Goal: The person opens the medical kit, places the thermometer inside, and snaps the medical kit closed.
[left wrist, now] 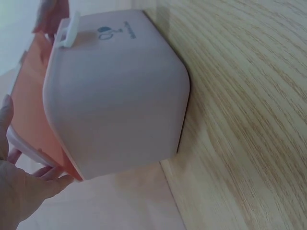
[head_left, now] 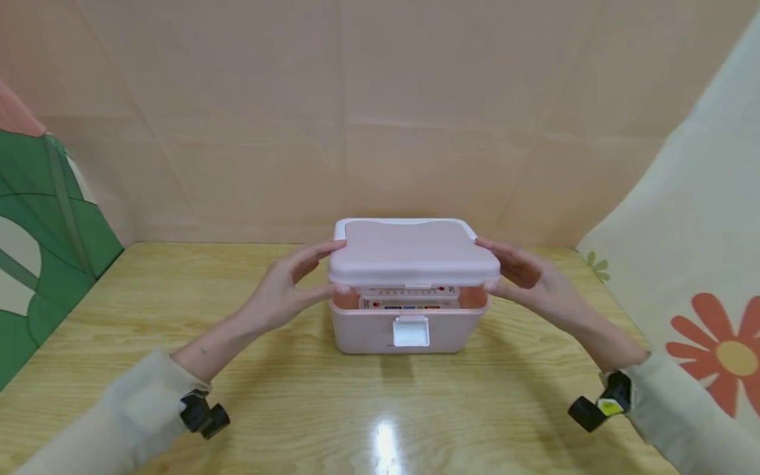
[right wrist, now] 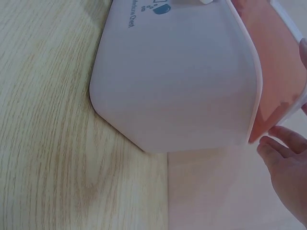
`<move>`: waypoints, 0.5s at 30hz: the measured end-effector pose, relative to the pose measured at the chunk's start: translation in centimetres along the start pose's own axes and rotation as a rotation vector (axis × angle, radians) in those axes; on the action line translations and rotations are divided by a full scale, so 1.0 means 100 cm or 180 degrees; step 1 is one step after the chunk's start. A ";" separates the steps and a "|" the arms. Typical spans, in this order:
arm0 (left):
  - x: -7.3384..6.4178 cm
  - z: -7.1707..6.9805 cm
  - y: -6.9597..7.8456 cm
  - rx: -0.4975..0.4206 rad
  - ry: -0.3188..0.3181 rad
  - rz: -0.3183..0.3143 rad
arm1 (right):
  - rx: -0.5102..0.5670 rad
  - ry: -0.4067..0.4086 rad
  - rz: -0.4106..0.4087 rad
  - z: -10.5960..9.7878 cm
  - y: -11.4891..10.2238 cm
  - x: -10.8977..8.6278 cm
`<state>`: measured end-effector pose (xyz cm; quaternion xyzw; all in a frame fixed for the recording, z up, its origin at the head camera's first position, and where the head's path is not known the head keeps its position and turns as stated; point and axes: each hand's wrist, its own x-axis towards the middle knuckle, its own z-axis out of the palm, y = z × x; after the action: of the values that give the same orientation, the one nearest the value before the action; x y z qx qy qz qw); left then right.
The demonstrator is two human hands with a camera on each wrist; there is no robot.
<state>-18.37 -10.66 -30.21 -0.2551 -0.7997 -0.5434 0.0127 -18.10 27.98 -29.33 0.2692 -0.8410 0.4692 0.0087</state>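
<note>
A pink medicine chest [head_left: 362, 333] stands on the table with its lid [head_left: 414, 247] raised partway at the front. My left hand [head_left: 276, 290] holds the lid's left side, fingers along the edge and thumb near the front corner. On the opposite side my right hand [head_left: 540, 280] holds the lid in the same way. The white front latch [head_left: 411, 332] hangs down, unfastened. Through the gap, printed white packages [head_left: 410, 305] show inside the chest; their lower parts are hidden. Both wrist views show the chest's pink side wall [left wrist: 115, 96] and the orange-tinted inside of the lid [right wrist: 273, 57].
The chest rests on a wood-grain table [head_left: 309, 409] near its back edge. Behind it hangs a beige cloth [head_left: 344, 119]. Patterned cloth with a red flower [head_left: 709, 330] borders the right side, and green printed cloth [head_left: 53, 218] the left.
</note>
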 end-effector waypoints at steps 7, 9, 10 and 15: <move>-0.001 0.001 -0.003 -0.0011 0.0033 0.0108 | 0.0115 -0.0015 -0.0092 0.002 0.003 -0.002; -0.002 0.002 -0.004 -0.0029 0.0049 0.0137 | 0.0143 -0.0012 -0.0118 0.002 0.003 -0.002; -0.002 0.002 -0.004 -0.0034 0.0057 0.0149 | 0.0156 -0.0013 -0.0127 0.003 0.003 -0.003; -0.004 0.005 -0.007 -0.0060 0.0081 0.0162 | 0.0218 -0.0006 -0.0144 0.004 0.005 -0.004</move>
<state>-18.16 -10.55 -31.11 -0.2685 -0.7876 -0.5535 0.0343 -17.86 28.06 -30.01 0.2887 -0.8182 0.4971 0.0093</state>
